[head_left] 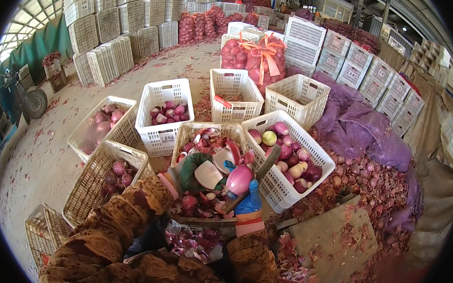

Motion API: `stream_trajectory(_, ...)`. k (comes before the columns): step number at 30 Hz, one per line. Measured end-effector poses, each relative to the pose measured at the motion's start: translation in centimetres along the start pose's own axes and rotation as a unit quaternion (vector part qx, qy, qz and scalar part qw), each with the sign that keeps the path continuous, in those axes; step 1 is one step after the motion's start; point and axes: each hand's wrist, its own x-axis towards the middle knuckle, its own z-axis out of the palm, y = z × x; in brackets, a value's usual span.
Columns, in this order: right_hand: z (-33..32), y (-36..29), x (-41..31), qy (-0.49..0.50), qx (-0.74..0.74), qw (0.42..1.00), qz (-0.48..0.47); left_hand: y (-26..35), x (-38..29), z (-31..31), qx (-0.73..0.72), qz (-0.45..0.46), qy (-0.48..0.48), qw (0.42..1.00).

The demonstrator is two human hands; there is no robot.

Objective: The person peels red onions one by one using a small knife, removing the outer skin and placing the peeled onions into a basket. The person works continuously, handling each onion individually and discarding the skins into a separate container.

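Note:
My left hand (192,173), in a dark green glove, curls over a crate of onion peelings (246,137). A pale cupped piece (208,174), perhaps onion skin, lies against its fingers; I cannot tell if they grip it. My right hand (250,200), in a blue glove, grips a shiny purple onion (240,180) at the crate's near right side. A long, dark, slightly curved tool (268,162) runs slantwise past the right hand; its kind and how it is held are unclear. Red skins and another pale curved piece (224,160) lie just beyond the onion.
A white crate of peeled onions (324,158) stands at the right. Other part-filled crates (162,135) (132,107) (146,159) stand left. Two crates (238,85) (313,84) and filled net sacks (265,71) are ahead. Loose onions (357,182), purple netting (369,131) and a board (335,242) lie right.

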Motion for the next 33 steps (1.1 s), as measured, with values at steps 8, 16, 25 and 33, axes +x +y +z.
stream_trajectory(8, -1.5, 0.7, -0.1, 0.066, -0.027, 0.997, 0.011, 1.5, 1.0, 0.6, 0.532, 0.203, 0.177, 0.803)
stream_trajectory(16, -2.3, 2.3, 0.4, 0.187, -0.106, 0.976, 0.025, -1.3, -1.8, 2.2, 0.423, 0.195, -0.034, 0.884)
stream_trajectory(25, 1.7, 3.8, 1.5, 0.156, -0.685, 0.711, -0.026, -1.7, -3.3, -1.2, 0.389, 0.171, -0.022, 0.905)
stream_trajectory(33, 2.4, 4.6, 1.6, 0.025, -0.774, 0.607, -0.179, 0.2, -5.2, -6.2, 0.216, 0.114, -0.012, 0.970)
